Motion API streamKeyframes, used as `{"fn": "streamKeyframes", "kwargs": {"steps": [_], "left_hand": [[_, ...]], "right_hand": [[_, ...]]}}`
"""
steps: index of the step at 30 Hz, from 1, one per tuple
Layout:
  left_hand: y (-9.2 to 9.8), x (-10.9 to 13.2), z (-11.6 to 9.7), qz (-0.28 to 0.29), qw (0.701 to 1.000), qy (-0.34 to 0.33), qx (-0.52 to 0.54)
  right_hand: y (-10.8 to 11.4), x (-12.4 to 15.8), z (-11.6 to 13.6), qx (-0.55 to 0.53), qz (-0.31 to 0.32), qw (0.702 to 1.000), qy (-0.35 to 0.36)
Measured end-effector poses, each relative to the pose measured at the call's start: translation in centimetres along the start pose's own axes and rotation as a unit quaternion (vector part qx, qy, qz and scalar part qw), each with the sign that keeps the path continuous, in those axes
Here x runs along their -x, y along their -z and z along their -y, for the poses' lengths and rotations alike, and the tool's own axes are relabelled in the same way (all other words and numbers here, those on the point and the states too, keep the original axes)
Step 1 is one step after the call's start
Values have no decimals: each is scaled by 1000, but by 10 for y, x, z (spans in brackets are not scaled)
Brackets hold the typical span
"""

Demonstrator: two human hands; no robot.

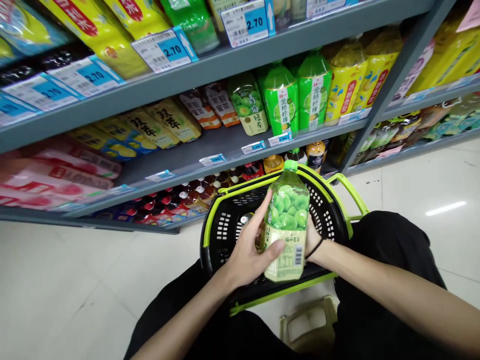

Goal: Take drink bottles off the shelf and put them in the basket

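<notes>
The green-capped drink bottle (288, 215), plum-printed above and cream below, is clasped between the left hand (248, 250) and right hand (312, 238), the latter's fingers hidden behind it.

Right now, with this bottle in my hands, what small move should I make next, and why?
Probably lower the green bottle into the black basket: your left hand and right hand support it from opposite sides, and it appears to be over the basket's opening.
</notes>
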State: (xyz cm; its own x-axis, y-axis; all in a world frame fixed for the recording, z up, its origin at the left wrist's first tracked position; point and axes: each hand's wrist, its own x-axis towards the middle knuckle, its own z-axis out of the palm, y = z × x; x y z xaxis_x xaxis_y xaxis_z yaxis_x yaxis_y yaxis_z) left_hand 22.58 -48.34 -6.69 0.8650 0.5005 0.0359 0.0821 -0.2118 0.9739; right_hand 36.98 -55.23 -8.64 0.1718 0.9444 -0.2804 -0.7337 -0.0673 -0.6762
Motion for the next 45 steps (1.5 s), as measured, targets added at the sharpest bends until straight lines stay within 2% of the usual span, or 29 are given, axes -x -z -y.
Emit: {"fn": "streamKeyframes", "kwargs": {"steps": [4, 8, 11, 14, 17, 20, 24, 30, 34, 38, 42, 45], "left_hand": [[0, -6, 4, -45, 990, 60, 115], [6, -11, 4, -133, 966, 131, 178], [15, -18, 9, -169, 946, 179, 211], [27, -26, 15, -204, 951, 138, 187], [38, -30, 18, -204, 956, 82, 192], [39, -29, 17, -186, 955, 102, 209], [28, -26, 14, -211, 944, 144, 209], [25, -22, 14, -274, 912, 177, 250], [26, -17, 18, -283, 907, 186, 249], [23, -14, 16, -291, 920, 137, 223], [21, -12, 9, -292, 921, 123, 225], [22, -11, 3, -290, 919, 118, 240]], "right_hand": [[-5, -3, 12, -53, -14, 998, -35], [-3, -1, 18, -72, 13, 992, -100], [-1, 3, 17, -69, 11, 991, -117], [-1, 6, 15, -36, -17, 995, -92], [-3, 9, 13, -3, -22, 997, -71], [-2, 11, 11, 27, -34, 996, -75], [6, 12, 6, 88, -13, 992, -92], [20, 15, -7, 239, 59, 967, 62], [20, 21, -8, 320, 67, 943, 70], [19, 24, -9, 383, 57, 918, 92], [19, 26, -5, 381, 72, 913, 124], [17, 28, 2, 378, 56, 911, 153]]}}
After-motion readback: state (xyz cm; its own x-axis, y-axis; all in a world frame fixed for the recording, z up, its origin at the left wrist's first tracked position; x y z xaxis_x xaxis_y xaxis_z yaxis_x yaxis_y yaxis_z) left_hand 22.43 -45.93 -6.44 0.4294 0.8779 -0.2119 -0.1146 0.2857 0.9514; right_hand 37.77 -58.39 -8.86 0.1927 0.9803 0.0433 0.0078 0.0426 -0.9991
